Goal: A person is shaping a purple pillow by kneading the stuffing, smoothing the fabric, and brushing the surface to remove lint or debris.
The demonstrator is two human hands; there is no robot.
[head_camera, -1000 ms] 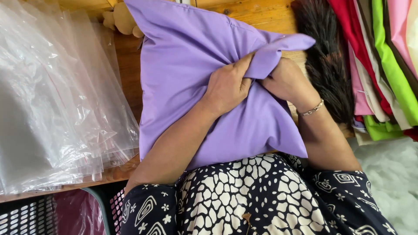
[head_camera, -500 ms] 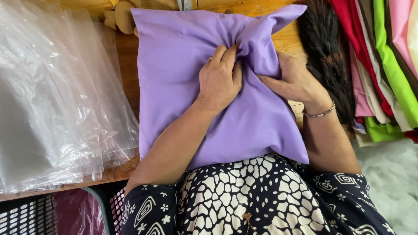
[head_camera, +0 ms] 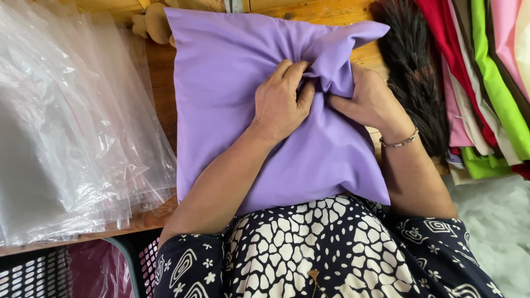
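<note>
A stuffed lilac pillow (head_camera: 232, 83) lies on a wooden table (head_camera: 160, 72), its near edge against my patterned dress. My left hand (head_camera: 281, 102) presses down on the upper right part of the pillow, fingers curled into a bunched fold of the cover. My right hand (head_camera: 367, 99), with a thin bracelet at the wrist, grips the same gathered fabric from the right side. The pillow's top right corner sticks up beyond both hands.
A thick stack of clear plastic bags (head_camera: 66, 121) covers the table's left. A dark brush (head_camera: 414, 72) lies right of the pillow, beside folded coloured fabrics (head_camera: 486, 83). White stuffing (head_camera: 497, 221) sits lower right, a perforated basket (head_camera: 49, 273) lower left.
The pillow has shifted up and flattened on the table. My left hand moved from pinching the corner to pressing into the bunched fold; the right hand stays at the gathered fabric.
</note>
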